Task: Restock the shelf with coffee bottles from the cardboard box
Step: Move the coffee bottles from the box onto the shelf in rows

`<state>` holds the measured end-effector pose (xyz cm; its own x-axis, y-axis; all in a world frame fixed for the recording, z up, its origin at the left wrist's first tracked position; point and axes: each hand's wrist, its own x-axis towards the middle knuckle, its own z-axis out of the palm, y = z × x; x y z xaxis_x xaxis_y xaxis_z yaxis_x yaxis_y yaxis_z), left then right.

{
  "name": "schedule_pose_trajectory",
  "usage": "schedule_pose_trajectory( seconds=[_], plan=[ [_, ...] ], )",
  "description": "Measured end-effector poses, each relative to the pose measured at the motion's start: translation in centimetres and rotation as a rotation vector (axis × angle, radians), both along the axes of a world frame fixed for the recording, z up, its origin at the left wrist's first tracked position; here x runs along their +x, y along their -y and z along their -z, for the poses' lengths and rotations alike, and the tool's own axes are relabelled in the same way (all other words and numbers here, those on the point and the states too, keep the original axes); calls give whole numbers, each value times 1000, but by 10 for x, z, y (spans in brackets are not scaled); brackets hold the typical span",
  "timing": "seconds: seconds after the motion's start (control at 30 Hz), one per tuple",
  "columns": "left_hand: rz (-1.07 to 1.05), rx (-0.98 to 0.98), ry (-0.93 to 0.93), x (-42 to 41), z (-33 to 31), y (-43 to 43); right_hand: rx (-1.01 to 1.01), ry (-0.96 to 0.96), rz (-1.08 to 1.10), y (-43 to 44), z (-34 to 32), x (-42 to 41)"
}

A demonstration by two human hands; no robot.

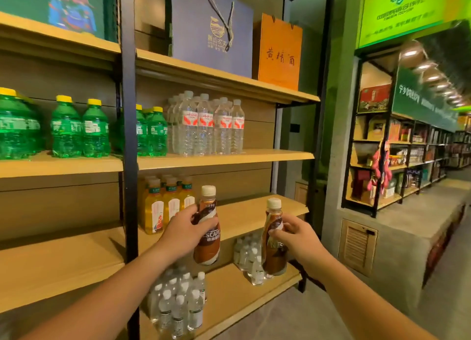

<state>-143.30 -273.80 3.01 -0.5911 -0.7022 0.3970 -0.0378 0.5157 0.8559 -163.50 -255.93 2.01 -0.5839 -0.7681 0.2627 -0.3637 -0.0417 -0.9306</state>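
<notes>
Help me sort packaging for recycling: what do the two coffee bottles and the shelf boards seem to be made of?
Left coffee bottle and right coffee bottle: likely clear plastic, glossy, under printed brown sleeves, with matte off-white caps; brown liquid shows through at the necks. Shelf board: light wood-grain finish, matte, probably laminate; solid wood cannot be excluded.

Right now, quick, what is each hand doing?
Left hand: fingers wrapped round a coffee bottle.
Right hand: fingers gripping a second coffee bottle.
</notes>
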Motion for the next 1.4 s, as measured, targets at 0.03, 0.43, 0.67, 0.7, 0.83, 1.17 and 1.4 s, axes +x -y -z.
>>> schedule_pose_trajectory(
  seconds=[0.03, 0.43, 0.67, 0.7, 0.83, 1.17, 1.4],
  plan=[
    [-7, -2, -5, -21, -1, 9, -7, 1, -2, 8, -2, -22],
    [-85, 59, 52, -228, -13, 112, -64, -73, -96, 130, -31, -254],
    [-251, 93, 82, -324, 3, 162, -12, -53, -267, 231, -17, -377],
    [-284, 97, 83, -337, 5, 168, 1, -57, -295, 247, -16, -392],
    [-379, 130, 89, -377, 18, 194, 51, -89, -381, 305, -3, -434],
    [-566, 295, 299, -427, 52, 291, 178, -8, -419, 427, 48, -468],
    [-621, 547, 308, -425, 76, 348, 370, 80, -311, 498, 76, -482]
  ],
)
